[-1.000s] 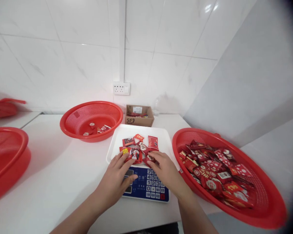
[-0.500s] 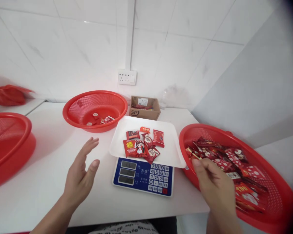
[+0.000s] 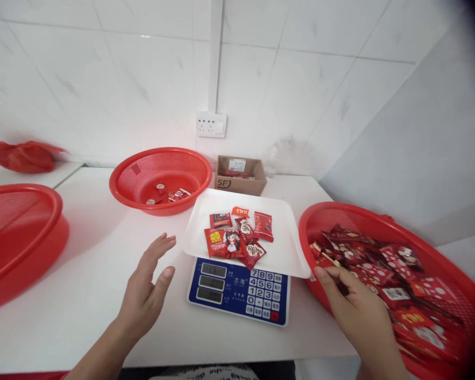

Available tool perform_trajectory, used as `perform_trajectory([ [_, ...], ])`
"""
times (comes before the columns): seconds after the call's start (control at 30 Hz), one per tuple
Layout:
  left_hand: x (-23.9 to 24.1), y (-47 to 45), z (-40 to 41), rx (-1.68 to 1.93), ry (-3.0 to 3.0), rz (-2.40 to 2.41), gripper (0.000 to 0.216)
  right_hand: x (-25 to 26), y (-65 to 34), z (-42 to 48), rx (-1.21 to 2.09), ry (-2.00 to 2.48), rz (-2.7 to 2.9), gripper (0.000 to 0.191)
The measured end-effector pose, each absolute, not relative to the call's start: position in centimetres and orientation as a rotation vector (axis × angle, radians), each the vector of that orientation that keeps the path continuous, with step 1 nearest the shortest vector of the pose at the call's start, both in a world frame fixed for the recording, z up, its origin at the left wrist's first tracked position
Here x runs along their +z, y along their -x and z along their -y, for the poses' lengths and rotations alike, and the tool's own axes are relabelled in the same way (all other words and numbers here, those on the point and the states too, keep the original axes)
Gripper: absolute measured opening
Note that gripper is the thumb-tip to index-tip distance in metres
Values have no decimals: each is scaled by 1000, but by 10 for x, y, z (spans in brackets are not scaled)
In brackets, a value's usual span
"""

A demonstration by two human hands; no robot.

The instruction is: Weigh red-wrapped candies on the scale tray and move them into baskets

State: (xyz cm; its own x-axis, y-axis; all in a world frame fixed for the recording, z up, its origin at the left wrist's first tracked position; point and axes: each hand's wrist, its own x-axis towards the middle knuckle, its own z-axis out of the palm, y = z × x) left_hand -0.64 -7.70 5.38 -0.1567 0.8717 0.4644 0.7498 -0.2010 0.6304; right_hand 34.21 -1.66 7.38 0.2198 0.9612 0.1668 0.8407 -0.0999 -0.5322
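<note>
My left hand (image 3: 148,287) hovers over the table just left of the scale, fingers spread and holding nothing. A white plastic tray (image 3: 288,211) rests on the blue electronic scale (image 3: 237,290). Several red candy packets lie on it, among them a large packet with a cartoon figure (image 3: 225,243) and a plain red one (image 3: 263,226). At the near left rim of the right red basket (image 3: 340,208), my right hand (image 3: 352,301) has thumb and forefinger pinched together; whatever they hold, if anything, is hidden. Many mixed red packets (image 3: 383,264) fill that basket.
Behind the scale stand a red basket (image 3: 121,192) with a few small packets and a cardboard box (image 3: 241,184). Another red basket (image 3: 24,248) is at the left edge. A red bag (image 3: 24,157) lies near the wall, below a socket (image 3: 211,125).
The view has shifted slightly, so things sit further right. My right hand's pinched fingertips have drawn back from the packets towards the basket rim. My left hand is a little nearer the tray.
</note>
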Motion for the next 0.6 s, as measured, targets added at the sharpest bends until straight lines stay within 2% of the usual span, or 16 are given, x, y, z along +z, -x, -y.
perform_trajectory([
  [0.17, 54, 17, 61, 1093, -2160, -1980, 38, 73, -343, 16, 327, 1966, 1649, 44],
  [0.33, 59, 56, 19, 923, -2335, -2122, 50, 74, -342, 15, 373, 1939, 1649, 43],
  [0.43, 63, 88, -5, 695, -2345, -2240, 56, 75, -343, 16, 414, 1906, 1653, 41],
  [0.53, 71, 117, -18, 410, -2339, -2350, 51, 76, -345, 16, 415, 1909, 1641, 41],
  [0.6, 81, 134, -21, 346, -2353, -2398, 49, 76, -345, 16, 416, 1912, 1632, 41],
])
